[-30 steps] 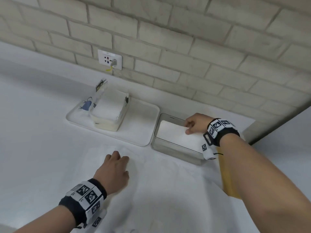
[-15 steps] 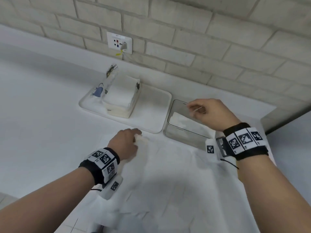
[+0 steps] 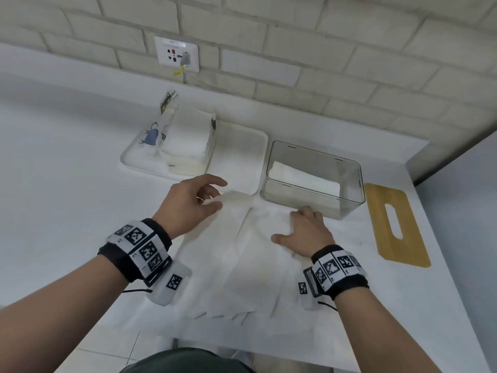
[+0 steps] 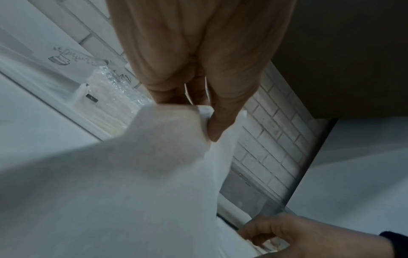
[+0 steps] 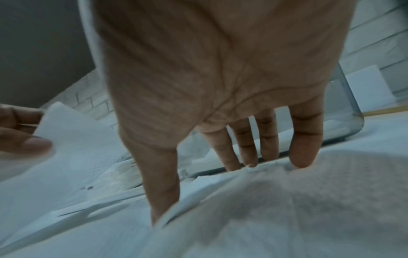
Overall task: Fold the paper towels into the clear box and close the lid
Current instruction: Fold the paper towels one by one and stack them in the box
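— Though spread flat on the counter (image 3: 67,184) from the head view, paper towel sheet (image 3: 236,254) lifted at its far left corner, pinched by left hand (image 3: 188,203). Right hand (image 3: 304,232) laid flat on the sheet, fingers straight, pressing just before the clear box (image 3: 314,181).

— Box state?

— Open, a few folded towels (image 3: 306,176) already inside. Wooden lid (image 3: 395,224) lying beside it to the right, not yet on. Opened pack of towels (image 3: 185,141) on a white tray (image 3: 242,154) to the left.

— From the left wrist?

— Thumb and fingers (image 4: 218,125) closed on the raised corner (image 4: 176,132); sheet draping limp below.

— And the right wrist?

— Fingertips (image 5: 302,157) down on the paper's far edge, palm open, nothing gripped. Box wall (image 5: 346,108) right behind.

— Handling?

— Likely very light, soft, floppy, easy to tear or crumple. Best taken by corners, pinned with a flat palm while folding over, creased gently.
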Available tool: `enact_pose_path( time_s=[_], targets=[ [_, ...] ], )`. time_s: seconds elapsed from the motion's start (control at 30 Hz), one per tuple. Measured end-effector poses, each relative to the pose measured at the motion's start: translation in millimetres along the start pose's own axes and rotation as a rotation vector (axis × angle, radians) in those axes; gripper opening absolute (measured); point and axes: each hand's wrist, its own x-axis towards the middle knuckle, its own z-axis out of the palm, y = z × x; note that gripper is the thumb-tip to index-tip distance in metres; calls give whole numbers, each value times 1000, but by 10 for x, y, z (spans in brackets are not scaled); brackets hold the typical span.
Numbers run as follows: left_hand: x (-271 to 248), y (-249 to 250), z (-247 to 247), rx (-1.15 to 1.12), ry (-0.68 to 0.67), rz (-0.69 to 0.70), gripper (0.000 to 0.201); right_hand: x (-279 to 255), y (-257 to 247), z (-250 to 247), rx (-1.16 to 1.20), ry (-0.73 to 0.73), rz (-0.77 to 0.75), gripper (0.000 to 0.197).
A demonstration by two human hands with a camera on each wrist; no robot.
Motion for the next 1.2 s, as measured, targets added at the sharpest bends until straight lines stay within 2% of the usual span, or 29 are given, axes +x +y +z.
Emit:
enact_pose_path(
  time_s=[0.1, 0.3, 0.4, 0.6, 0.73, 0.87, 0.97, 1.2],
  targets=[
    [44, 27, -31, 29, 27, 10, 33, 35, 13, -23, 97, 9, 11, 75],
    [188, 53, -83, 19, 94, 38, 4, -28, -26, -56, 224, 120, -58, 48],
    [249, 85, -100, 56, 103, 75, 1, -50, -32, -98, 225, 176, -116, 56],
    [305, 143, -103, 33, 120, 92, 24, -103, 27, -172, 119, 347, -209, 38],
    [340, 200, -109, 42, 151, 114, 12, -148, 38, -239, 182, 399, -217, 27],
    [353, 246, -149, 40, 139, 126, 8, -175, 46, -319, 293, 399, -225, 15],
    [353, 278, -177, 42, 148, 147, 11, -233, 34, -450, 416, 403, -239, 18],
    [410, 311, -237, 41, 171, 142, 15, -615, -70, -1033, 535, 502, -465, 16]
  ],
)
